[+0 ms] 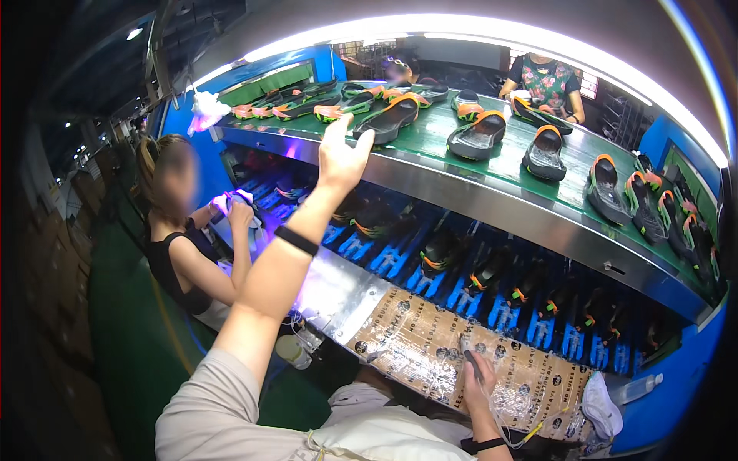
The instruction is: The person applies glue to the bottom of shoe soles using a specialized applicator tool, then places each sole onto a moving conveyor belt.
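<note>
My left hand (344, 157) reaches up to the green upper belt (430, 146), its fingers stretched and thumb apart. Beside its thumb lies a black shoe sole with an orange rim (390, 121); I cannot tell whether they touch. A black, orange and green sole (330, 113) sits just past the fingertips. Low on the right, my right hand (478, 382) closes round a slim dark hand tool (473, 361) above the cardboard-covered ledge (415, 330). The tool's exact kind is not clear. A thin pale cord with a yellow part (533, 435) runs near that wrist.
Several soles lie along the upper belt. Below, more stand on blue racks (461, 300). A co-worker (192, 253) sits at left; another person (542, 88) stands behind the belt. A white mask-like item (601, 407) and clear bottle (636, 389) lie at right.
</note>
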`<state>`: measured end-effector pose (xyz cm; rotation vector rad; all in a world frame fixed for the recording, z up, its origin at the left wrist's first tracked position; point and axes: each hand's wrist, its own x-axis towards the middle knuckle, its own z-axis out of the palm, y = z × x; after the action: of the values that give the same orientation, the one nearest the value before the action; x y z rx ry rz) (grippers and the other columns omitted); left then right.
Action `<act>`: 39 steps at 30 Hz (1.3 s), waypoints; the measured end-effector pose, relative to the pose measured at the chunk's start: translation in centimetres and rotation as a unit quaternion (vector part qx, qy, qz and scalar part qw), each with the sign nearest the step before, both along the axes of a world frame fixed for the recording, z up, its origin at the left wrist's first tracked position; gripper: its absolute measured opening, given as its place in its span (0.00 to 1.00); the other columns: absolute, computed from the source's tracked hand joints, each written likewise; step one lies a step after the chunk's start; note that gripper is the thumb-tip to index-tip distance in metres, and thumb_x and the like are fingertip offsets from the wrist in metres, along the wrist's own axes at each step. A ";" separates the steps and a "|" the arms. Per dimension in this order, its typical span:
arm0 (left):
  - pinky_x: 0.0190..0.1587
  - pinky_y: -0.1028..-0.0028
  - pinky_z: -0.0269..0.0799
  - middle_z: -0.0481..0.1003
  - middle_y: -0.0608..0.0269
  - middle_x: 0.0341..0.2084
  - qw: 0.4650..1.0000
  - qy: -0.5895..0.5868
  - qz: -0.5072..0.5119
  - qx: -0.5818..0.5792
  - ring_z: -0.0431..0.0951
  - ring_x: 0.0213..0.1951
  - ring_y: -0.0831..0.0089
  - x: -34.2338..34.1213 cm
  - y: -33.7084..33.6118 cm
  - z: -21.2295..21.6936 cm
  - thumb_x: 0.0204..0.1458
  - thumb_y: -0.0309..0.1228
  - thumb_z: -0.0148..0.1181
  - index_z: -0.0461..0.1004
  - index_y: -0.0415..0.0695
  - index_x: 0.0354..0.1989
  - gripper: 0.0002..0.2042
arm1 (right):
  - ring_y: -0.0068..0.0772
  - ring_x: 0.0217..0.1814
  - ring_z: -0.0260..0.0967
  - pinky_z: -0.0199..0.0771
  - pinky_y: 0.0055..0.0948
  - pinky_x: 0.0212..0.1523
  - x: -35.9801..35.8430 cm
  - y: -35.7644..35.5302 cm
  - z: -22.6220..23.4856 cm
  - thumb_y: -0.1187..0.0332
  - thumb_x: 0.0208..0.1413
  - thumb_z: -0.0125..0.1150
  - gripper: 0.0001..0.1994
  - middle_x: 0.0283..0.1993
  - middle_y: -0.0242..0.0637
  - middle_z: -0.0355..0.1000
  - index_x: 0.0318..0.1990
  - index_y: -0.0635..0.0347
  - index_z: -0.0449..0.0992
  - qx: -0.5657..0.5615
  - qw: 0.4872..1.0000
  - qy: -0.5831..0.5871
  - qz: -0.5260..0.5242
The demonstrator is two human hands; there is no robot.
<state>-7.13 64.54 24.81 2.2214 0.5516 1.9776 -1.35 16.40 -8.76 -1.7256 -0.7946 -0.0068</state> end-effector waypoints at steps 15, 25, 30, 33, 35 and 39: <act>0.72 0.46 0.64 0.72 0.37 0.66 0.913 0.383 0.137 -0.013 0.73 0.68 0.44 5.3 13.8 4.5 0.65 0.49 0.61 0.69 0.49 0.74 0.31 | 0.50 0.43 0.78 0.77 0.41 0.48 0.5 0.3 1.1 0.76 0.60 0.69 0.16 0.42 0.49 0.81 0.55 0.67 0.84 -0.041 0.999 0.015 0.005; 0.48 0.57 0.82 0.84 0.41 0.33 0.885 0.441 0.065 0.132 0.87 0.39 0.46 -0.5 19.1 6.7 0.62 0.36 0.62 0.87 0.42 0.48 0.14 | 0.48 0.45 0.78 0.76 0.40 0.51 0.2 0.8 1.3 0.69 0.63 0.66 0.16 0.43 0.48 0.80 0.55 0.67 0.84 -0.041 0.998 0.038 0.008; 0.47 0.57 0.83 0.86 0.40 0.35 0.904 0.375 0.159 -0.132 0.89 0.40 0.50 -1.7 16.0 9.9 0.63 0.45 0.61 0.87 0.37 0.46 0.21 | 0.48 0.46 0.78 0.76 0.40 0.53 0.4 0.9 1.0 0.68 0.64 0.65 0.15 0.44 0.49 0.80 0.55 0.68 0.83 -0.035 0.999 0.028 0.027; 0.49 0.56 0.83 0.86 0.41 0.38 0.844 0.457 0.218 -0.177 0.89 0.40 0.51 -2.4 16.8 8.8 0.59 0.50 0.67 0.86 0.34 0.47 0.26 | 0.47 0.49 0.78 0.76 0.40 0.55 0.3 1.0 0.8 0.68 0.66 0.64 0.16 0.46 0.49 0.80 0.56 0.68 0.83 -0.025 0.999 0.017 0.030; 0.51 0.57 0.83 0.86 0.40 0.41 0.884 0.392 0.100 -0.234 0.89 0.42 0.51 -3.5 13.9 7.6 0.54 0.48 0.72 0.82 0.30 0.55 0.31 | 0.48 0.51 0.79 0.75 0.40 0.57 0.2 1.0 0.7 0.68 0.67 0.63 0.16 0.48 0.50 0.81 0.56 0.68 0.83 -0.020 0.999 0.013 0.026; 0.51 0.67 0.80 0.84 0.44 0.43 0.949 0.080 -0.026 -0.303 0.86 0.46 0.63 -4.8 12.6 1.7 0.53 0.33 0.74 0.69 0.24 0.66 0.36 | 0.48 0.48 0.79 0.76 0.40 0.53 0.4 1.6 -0.5 0.73 0.63 0.66 0.15 0.46 0.50 0.81 0.56 0.68 0.84 0.011 1.000 -0.018 0.021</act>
<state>-11.88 77.10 26.53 1.9717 0.9553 1.3516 -1.00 18.03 -9.27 -1.6914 -0.8548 -0.0172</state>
